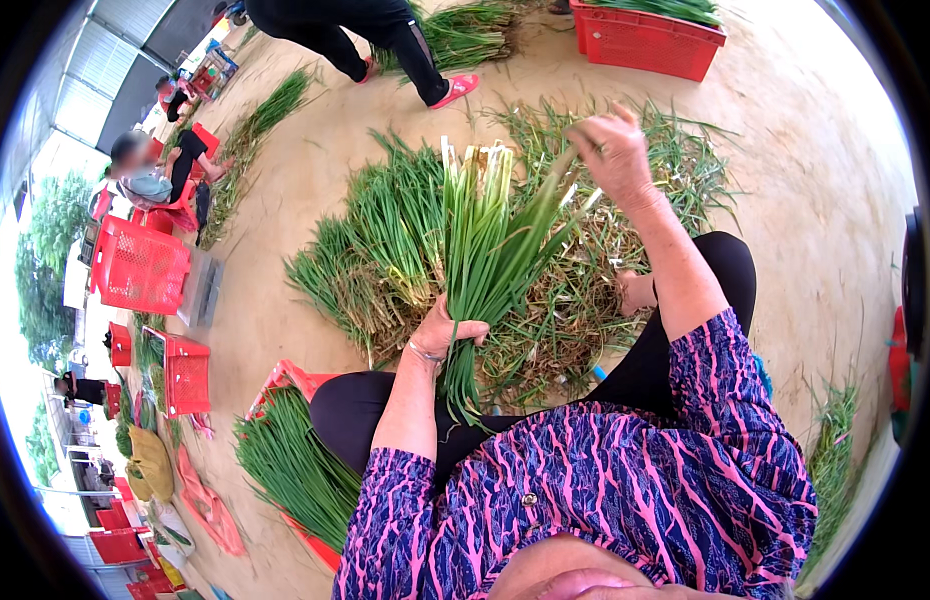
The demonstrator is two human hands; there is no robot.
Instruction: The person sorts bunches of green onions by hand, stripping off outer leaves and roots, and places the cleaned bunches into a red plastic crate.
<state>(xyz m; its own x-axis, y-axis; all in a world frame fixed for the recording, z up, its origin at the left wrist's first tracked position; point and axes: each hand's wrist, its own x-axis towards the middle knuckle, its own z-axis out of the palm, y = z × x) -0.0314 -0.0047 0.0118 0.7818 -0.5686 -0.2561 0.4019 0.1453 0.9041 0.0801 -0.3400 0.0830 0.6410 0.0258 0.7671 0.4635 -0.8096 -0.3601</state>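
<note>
My left hand (444, 330) is closed round the leafy part of a bunch of garlic chives (490, 225), thumb across the front. The pale stem ends of the bunch point away from me and the green tips hang toward my lap. At the upper right of the bunch, my right hand (615, 155) pinches the stem end of some stalks that bend out from the others; this spot is slightly blurred. Just beyond and left of my left hand lie untrimmed chives (385, 225) with brown, rooty ends. Under my right arm spreads a heap of loose leaves and brown trimmings (550, 335).
A red crate of chives (300, 450) stands by my left knee. Another red crate (645, 42) is at the far right. A person in pink shoes (410, 50) stands ahead. Stacked red crates (140, 265) and a seated person (155, 180) are to the left.
</note>
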